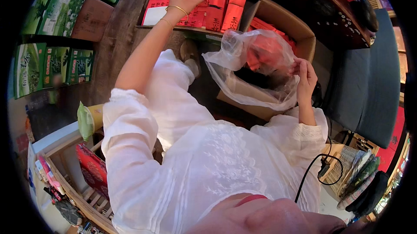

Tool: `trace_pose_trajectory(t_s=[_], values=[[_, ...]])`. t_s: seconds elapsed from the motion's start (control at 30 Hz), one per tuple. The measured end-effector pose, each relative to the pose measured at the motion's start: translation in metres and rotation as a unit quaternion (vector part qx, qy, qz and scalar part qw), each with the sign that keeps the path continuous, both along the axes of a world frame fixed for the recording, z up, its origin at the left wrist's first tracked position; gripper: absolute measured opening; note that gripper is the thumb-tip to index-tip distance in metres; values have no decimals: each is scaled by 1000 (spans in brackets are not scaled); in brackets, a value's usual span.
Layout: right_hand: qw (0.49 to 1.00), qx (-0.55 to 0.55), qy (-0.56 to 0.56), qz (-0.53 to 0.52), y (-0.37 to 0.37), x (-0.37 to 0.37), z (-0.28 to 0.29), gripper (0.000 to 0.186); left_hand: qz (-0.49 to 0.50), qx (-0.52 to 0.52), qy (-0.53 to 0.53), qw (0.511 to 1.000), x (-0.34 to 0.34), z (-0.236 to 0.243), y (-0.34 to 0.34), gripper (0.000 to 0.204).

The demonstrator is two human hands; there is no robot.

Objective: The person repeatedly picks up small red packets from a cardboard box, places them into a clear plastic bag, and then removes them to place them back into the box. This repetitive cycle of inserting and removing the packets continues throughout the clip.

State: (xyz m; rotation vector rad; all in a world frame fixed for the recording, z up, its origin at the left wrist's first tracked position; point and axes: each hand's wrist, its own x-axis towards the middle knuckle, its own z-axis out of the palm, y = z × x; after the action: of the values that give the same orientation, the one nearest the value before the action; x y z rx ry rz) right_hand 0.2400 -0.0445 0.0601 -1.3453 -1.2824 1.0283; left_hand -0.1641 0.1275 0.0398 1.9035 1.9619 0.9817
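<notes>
Wood floor (114, 23) & green boxes (61, 10) lie L of L grip (184, 3), fingers spread atop red pkts (215, 16); R grip (305, 75) pinches clear bag (233, 45) rim. Prob. bagging step; next move likely needs L grip closing on pkts, bag mouth wide.

Under the left hand (184, 0), the packets (234, 6) are coloured red and lettered in black. Beside the right hand (305, 72), the bag (245, 89) is tinted cloudy white, the carton (299, 23) brown. Left of the left hand, boxes (58, 10) are coloured green and patterned with leaves.

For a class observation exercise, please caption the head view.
Left hand spread over red lettered packets, right hand pinching a clear plastic bag at an open cardboard box.
</notes>
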Motion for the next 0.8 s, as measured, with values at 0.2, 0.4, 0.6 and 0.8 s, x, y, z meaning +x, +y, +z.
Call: trace_pose_trajectory(t_s=[0.2, 0.4, 0.6, 0.8], values=[[999, -27, 21, 14, 4, 2, -9, 27, 46, -130, 59, 989, -28, -106, 35, 92], [995, -69, -6, 70, 5, 0, -8, 24, 80, -176, 81, 978, -2, -119, 32, 81], [993, -96, 9, 73, 3, -4, -3, 22, 10, -168, 125, 978, 0, -125, 21, 67], [992, -107, 10, 74, 2, -4, -4, 23, 44, -141, 119, 982, 1, -138, 30, 57]])
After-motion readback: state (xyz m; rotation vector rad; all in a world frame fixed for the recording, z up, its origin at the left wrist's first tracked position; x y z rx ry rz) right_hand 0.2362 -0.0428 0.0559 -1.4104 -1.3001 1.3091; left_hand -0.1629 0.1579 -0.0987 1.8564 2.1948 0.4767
